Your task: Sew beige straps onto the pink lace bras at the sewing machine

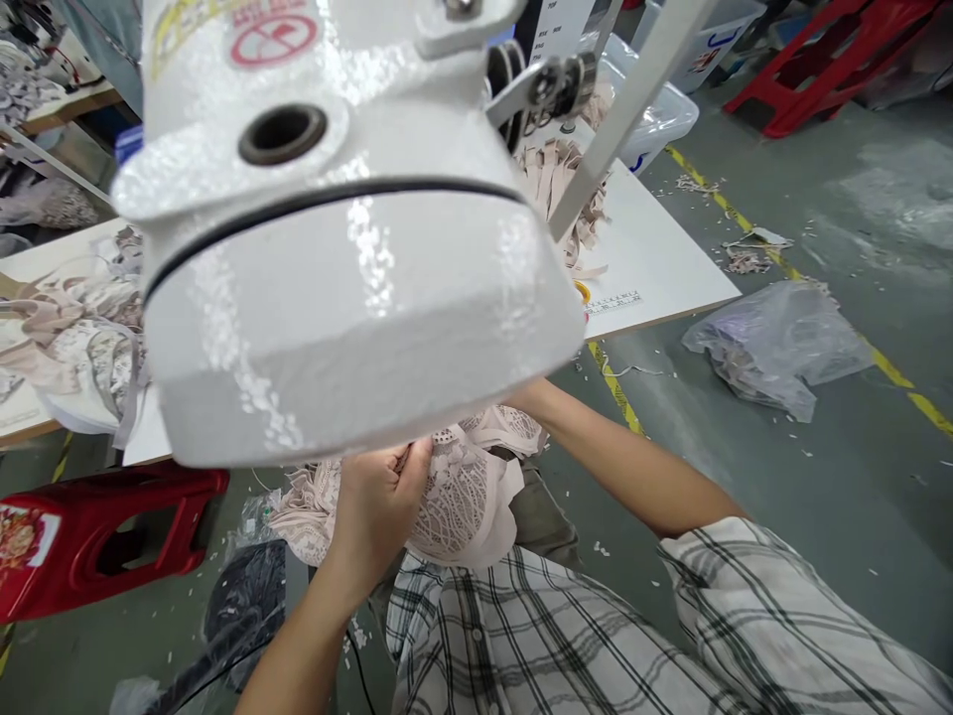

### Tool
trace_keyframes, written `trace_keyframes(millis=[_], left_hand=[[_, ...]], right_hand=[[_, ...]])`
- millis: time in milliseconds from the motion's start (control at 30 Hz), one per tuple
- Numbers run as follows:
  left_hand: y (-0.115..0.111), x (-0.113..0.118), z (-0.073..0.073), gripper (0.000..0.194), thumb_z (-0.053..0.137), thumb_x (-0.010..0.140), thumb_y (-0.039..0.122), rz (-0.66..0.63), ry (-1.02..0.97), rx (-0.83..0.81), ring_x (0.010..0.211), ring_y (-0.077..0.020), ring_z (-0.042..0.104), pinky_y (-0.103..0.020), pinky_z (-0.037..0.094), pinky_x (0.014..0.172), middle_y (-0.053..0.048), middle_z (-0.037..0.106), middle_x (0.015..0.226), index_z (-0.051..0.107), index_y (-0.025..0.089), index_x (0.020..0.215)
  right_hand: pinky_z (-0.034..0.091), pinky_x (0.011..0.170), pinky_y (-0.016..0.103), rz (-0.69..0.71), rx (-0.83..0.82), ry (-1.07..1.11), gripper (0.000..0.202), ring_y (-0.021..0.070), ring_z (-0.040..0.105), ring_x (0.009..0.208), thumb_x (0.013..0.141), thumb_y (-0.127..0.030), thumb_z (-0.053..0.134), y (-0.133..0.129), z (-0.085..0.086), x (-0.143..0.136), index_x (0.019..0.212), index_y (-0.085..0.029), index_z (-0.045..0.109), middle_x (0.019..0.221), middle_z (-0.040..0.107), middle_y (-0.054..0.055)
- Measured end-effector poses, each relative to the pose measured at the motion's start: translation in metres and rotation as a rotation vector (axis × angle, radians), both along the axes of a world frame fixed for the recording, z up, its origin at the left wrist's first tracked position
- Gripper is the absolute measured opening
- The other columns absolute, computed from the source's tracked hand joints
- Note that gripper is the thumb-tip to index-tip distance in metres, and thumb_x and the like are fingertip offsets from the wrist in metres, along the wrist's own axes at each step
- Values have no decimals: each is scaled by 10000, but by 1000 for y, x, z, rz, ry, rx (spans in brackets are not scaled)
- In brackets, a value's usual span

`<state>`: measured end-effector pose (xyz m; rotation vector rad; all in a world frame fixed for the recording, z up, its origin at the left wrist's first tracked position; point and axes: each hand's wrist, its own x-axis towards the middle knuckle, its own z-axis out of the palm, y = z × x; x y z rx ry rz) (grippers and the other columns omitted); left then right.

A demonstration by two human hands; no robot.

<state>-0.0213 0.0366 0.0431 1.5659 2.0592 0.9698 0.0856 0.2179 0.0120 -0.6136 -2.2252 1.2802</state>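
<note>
A pale pink lace bra (466, 497) hangs over the table's front edge, just below the white head of a sewing machine (357, 328). My left hand (383, 492) is closed on the bra's upper edge, thumb pressed against the fingers. Only the wrist of my right hand (530, 395) shows; its fingers are hidden behind the machine head, near the bra's right-hand cup. The needle area is also out of sight behind the head. More pink lace (305, 511) bunches to the left of my left hand.
Pink fabric strips (555, 174) lie on the white table (670, 263) beside a metal post (632, 109). Lace pieces (81, 343) are heaped on the left. A red stool (149, 536) stands at lower left. A plastic bag (781, 338) lies on the floor at right.
</note>
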Motion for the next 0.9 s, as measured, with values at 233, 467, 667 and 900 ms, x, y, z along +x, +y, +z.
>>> trace_keyframes(millis=[233, 467, 667, 900], left_hand=[[-5, -1, 3, 234, 577, 938, 278, 5, 38, -25, 932, -238, 750, -272, 615, 685, -25, 788, 1000, 775, 247, 1060], [-11, -1, 4, 250, 553, 945, 283, 31, 54, -32, 816, -199, 752, -262, 606, 707, -36, 794, 951, 765, 222, 1062], [-14, 0, 1, 237, 553, 944, 277, 54, 55, -1, 922, -207, 746, -259, 603, 743, -43, 785, 1020, 757, 215, 1048], [-16, -1, -3, 228, 550, 945, 261, 61, 63, 21, 925, -195, 744, -261, 599, 787, -41, 784, 1021, 751, 209, 1041]], right_hand=[[484, 752, 333, -24, -27, 60, 157, 190, 553, 822, 767, -155, 660, -3, -1, 3, 671, -209, 547, 877, 589, 25], [506, 812, 339, -30, -51, 153, 33, 194, 581, 889, 800, -173, 639, -5, -13, 4, 793, -205, 634, 989, 630, 39], [516, 808, 356, -54, 6, 186, 37, 208, 582, 892, 810, -235, 639, -7, -16, 1, 803, -199, 643, 960, 633, 49], [513, 795, 354, -64, 1, 202, 15, 191, 586, 840, 793, -208, 628, -9, -15, -1, 798, -199, 639, 957, 629, 47]])
